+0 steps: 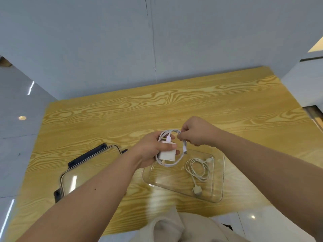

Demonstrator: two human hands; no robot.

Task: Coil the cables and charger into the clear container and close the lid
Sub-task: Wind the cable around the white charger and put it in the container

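— What do we have in our hands?

— Our left hand (153, 151) grips the white charger (167, 155), thumb pressed across its face, with a white cable (181, 155) looped in a coil around it. Our right hand (197, 131) pinches the top of that loop between closed fingertips. We hold the bundle above the ten o'clock corner of the clear container (219, 186).

— And inside the container?

— A second white cable (198, 169) lies coiled at its two o'clock side, its plug trailing toward five o'clock.

— The lid?

— The clear lid (82, 168) with black clips rests on the wooden table (174, 105) at nine o'clock, and our left forearm covers its near edge.

— Any writing?

— We can read none; the charger's face is mostly under the thumb, and its prongs are hidden.
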